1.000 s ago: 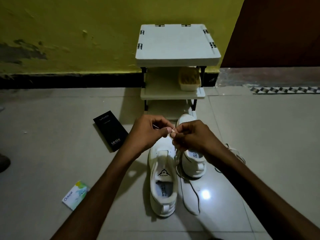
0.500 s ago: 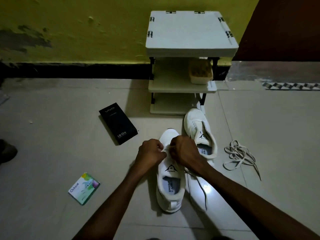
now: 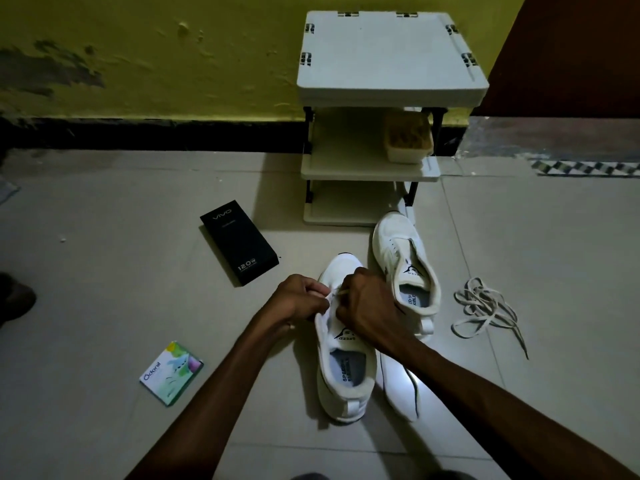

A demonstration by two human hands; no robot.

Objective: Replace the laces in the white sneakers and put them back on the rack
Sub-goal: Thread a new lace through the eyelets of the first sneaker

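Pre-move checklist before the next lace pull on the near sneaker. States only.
1. Near sneaker steadied: left hand grips its eyelet edge. ok
2. Lace held: right hand pinches it at the eyelets. ok
3. Lace tip through the eyelet: hidden by the hands. cannot tell
4. Slack free: the lace's tail lies loose on the floor beside the near sneaker. ok
5. Far sneaker laced: no lace shows in it. not ok
6. Spare laces at hand: heaped on the floor right of the far sneaker. ok
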